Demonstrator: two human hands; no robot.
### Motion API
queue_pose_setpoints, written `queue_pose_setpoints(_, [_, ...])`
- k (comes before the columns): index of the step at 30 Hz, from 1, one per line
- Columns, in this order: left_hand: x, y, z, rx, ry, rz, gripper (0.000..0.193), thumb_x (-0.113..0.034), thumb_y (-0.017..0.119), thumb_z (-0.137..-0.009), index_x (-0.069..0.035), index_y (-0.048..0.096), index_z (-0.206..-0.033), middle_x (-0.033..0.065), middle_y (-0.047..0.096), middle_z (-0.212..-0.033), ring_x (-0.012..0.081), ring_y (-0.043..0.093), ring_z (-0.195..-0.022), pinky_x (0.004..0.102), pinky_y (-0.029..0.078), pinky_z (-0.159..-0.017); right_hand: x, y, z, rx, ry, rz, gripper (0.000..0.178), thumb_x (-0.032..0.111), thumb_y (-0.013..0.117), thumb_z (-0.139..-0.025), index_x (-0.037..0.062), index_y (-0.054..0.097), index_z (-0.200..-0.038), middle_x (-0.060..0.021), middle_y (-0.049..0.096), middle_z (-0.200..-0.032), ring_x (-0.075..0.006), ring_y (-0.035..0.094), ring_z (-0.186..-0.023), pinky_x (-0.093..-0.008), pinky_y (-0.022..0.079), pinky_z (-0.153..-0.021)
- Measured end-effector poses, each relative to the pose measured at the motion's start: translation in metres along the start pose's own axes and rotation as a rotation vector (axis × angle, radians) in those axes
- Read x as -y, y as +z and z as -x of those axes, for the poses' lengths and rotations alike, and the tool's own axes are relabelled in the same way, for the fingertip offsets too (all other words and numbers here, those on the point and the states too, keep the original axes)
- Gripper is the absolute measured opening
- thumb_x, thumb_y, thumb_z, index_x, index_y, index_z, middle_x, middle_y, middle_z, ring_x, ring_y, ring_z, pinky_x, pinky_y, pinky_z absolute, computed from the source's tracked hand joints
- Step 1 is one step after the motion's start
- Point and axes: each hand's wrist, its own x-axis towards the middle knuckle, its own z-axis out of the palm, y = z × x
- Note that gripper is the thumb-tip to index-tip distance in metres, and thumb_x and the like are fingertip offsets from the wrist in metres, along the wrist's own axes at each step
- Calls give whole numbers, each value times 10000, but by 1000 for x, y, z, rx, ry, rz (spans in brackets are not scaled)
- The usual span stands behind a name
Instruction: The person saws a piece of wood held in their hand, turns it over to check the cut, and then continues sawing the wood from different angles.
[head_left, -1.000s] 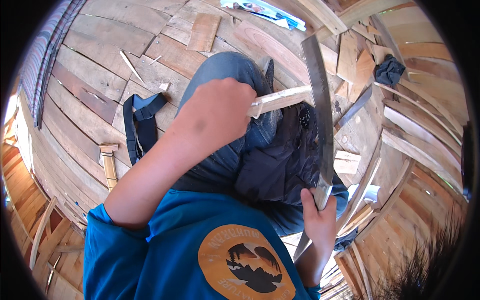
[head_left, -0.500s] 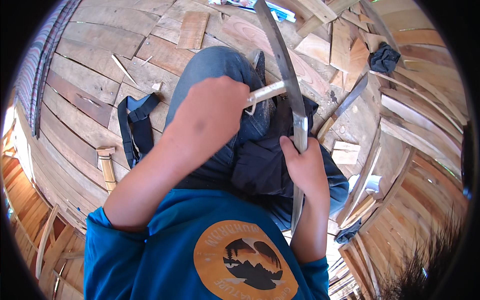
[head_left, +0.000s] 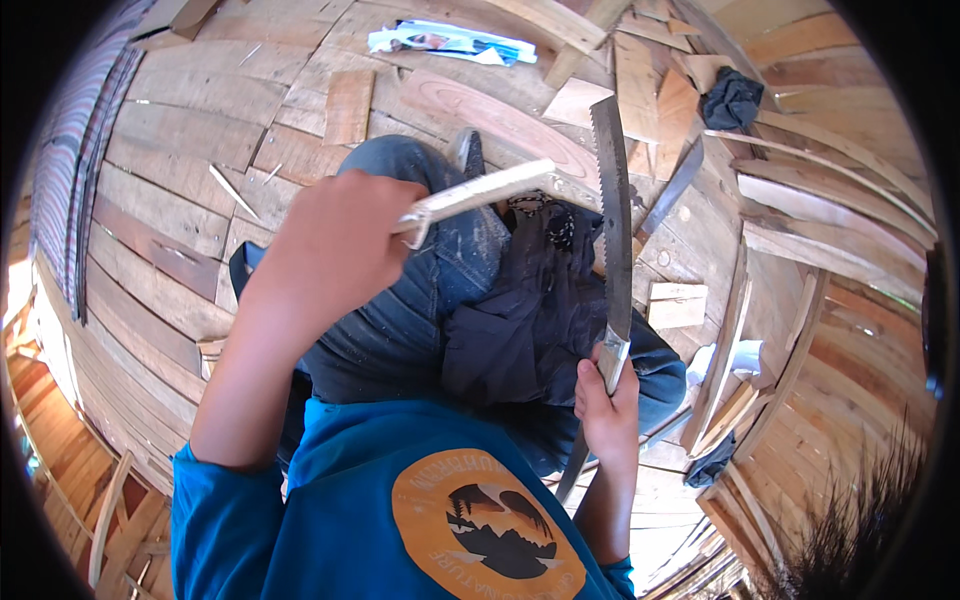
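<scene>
My right hand [head_left: 608, 408] grips the light handle of a saw [head_left: 618, 220], whose long dark blade stands up and away from me with its teeth along the left side. Below that hand a dark narrow part of the same tool shows at the handle's other end. In my left hand [head_left: 335, 260], closed, is a pale, slim stick-shaped piece [head_left: 490, 190] with a small loop near my fingers. Its tip points at the blade and is apart from it. Dark cloth [head_left: 510, 325] lies across my bent legs beneath both tools.
A machete [head_left: 672, 195] lies on the plank floor right of the saw. Beyond are a blue and white packet [head_left: 450, 42], a loose board [head_left: 348, 107] and a black cloth bundle [head_left: 733, 98]. Wood strips [head_left: 725, 350] stand at right; a striped cloth [head_left: 75, 190] hangs at left.
The pale stick has come away from the blade as my left hand moved left. My right hand is slightly lower, and the saw has turned, showing its teeth on the left.
</scene>
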Motion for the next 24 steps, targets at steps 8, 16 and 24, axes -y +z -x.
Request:
queue_pose_setpoints(8, [11,22,7,-127,16,-335,336,-12,589,-806,-22,497,-1130,243,602,-1141,389,593,-1081,481,480,-913,-16,6,4,48,-117,-72,237,51,459,-972,-14,506,-1194,-17,508,-743,-43,424,-548,-203,355,-484])
queue_pose_setpoints(16, [17,35,11,-61,-34,-307,666,-129,733,-735,-28,396,-1300,237,348,-1451,408,372,-1345,509,273,-1143,-38,13,24,61,-240,77,283,96,464,-997,-53,565,-1216,-71,628,-753,-63,506,-549,-213,418,-517])
queue_pose_setpoints(24, [29,19,22,41,68,-150,591,-216,683,-823,-26,397,-1304,236,312,-1480,417,357,-1352,493,266,-1147,4,40,-9,115,-367,68,314,177,448,-1021,-53,592,-1179,-52,605,-711,-57,489,-543,-216,396,-508])
